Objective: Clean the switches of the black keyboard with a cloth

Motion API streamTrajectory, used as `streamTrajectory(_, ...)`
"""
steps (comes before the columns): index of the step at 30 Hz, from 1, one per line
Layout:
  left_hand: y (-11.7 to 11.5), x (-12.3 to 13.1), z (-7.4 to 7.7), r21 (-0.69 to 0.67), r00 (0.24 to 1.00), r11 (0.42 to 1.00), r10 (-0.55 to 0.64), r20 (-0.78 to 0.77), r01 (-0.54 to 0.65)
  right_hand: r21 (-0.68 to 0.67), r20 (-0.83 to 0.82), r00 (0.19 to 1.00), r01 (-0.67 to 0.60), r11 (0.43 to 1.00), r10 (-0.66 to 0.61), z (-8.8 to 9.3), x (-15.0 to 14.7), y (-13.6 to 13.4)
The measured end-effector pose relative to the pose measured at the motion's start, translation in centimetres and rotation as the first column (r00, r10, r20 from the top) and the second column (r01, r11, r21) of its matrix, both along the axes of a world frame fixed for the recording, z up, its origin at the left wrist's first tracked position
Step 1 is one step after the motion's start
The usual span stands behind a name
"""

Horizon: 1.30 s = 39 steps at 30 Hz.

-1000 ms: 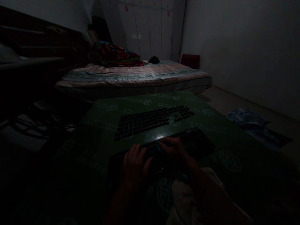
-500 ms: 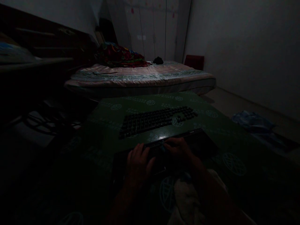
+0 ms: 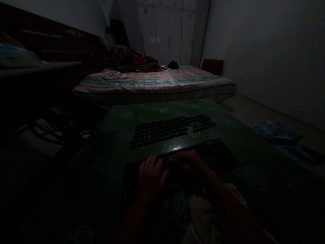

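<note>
Two hands are resting on a dark panel (image 3: 220,156) that is lying flat on the near part of a green patterned table (image 3: 119,135), just in front of the person. The left hand (image 3: 151,176) is lying palm down on the panel with its fingers loosely stretched out and a little apart, gripping nothing. The right hand (image 3: 189,162) is sitting just beside it, knuckles raised and fingers bent down toward the panel's far edge. The light is too dim to tell whether those fingers are pinching anything, or only pressing. The two hands are nearly touching at the thumbs.

A black keyboard (image 3: 172,128) is lying farther back on the same table, beyond the panel and apart from both hands, running slantwise from near left to far right. A pale cloth (image 3: 200,210) is bunching up beside the right forearm at the table's near edge.

Behind the table a bed (image 3: 157,83) is stretching across the room under a striped sheet. A colourful heap of cloth (image 3: 132,61) is sitting at its left end and a small dark lump (image 3: 173,64) nearer the middle. A red seat (image 3: 213,66) is standing past the bed by the right wall, and a white wardrobe (image 3: 170,30) is filling the far corner. A blue cloth (image 3: 275,130) is lying on the floor to the right of the table.
</note>
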<state>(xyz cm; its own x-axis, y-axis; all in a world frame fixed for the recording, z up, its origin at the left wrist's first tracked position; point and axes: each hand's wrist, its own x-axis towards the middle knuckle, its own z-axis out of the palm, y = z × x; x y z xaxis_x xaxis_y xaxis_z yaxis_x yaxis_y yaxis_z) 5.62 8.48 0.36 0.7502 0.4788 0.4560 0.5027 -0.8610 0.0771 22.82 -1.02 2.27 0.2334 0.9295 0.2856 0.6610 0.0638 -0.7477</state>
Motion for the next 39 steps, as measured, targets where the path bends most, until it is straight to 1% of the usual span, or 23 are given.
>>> streamTrajectory(5,0.0,0.0,0.2,0.005,1.0,1.0,-0.002,-0.004,0.002,-0.01,0.046,0.999,0.006,1.0,-0.006,0.2,0.3,0.0)
streamTrajectory(10,0.2,-0.1,0.1,-0.018,1.0,1.0,-0.014,0.019,0.014,-0.008,0.008,1.0,-0.005,1.0,0.005,0.2,1.1,-0.4)
streamTrajectory(17,0.2,-0.1,-0.1,-0.006,0.999,1.0,-0.01,0.039,0.01,0.0,-0.096,0.995,0.02,1.0,-0.02,-0.3,2.0,-0.9)
streamTrajectory(21,0.2,-0.1,-0.1,0.013,1.0,1.0,-0.004,0.024,0.004,0.003,-0.201,0.977,0.078,0.997,-0.075,-0.3,2.4,-1.2)
streamTrajectory(23,0.1,-0.1,0.0,0.016,1.0,1.0,-0.001,0.01,0.001,0.011,-0.211,0.973,0.096,0.995,-0.091,-0.3,2.4,-1.3)
streamTrajectory(27,0.0,0.0,0.3,0.009,1.0,1.0,-0.001,-0.015,0.001,0.035,-0.121,0.993,0.007,0.999,-0.002,0.0,1.6,-0.9)
streamTrajectory(29,-0.1,0.0,0.4,0.006,1.0,1.0,-0.001,-0.029,0.001,0.013,-0.038,0.999,-0.038,0.999,0.038,0.2,1.0,-0.6)
streamTrajectory(31,-0.2,0.0,0.5,0.008,0.999,1.0,0.004,-0.042,-0.003,-0.014,0.076,0.995,-0.057,0.998,0.058,0.4,0.3,-0.2)
streamTrajectory(34,-0.2,-0.1,0.5,0.013,0.998,1.0,0.012,-0.055,-0.011,-0.061,0.25,0.966,-0.05,0.997,0.064,0.6,-0.3,0.4)
streamTrajectory(36,-0.2,-0.1,0.5,0.014,0.998,1.0,0.008,-0.059,-0.007,-0.106,0.33,0.942,-0.032,0.994,0.065,0.7,-0.5,0.7)
streamTrajectory(39,0.0,0.0,0.4,0.017,0.998,1.0,0.009,-0.063,-0.008,-0.187,0.432,0.896,-0.024,0.982,0.104,0.7,-0.4,1.1)
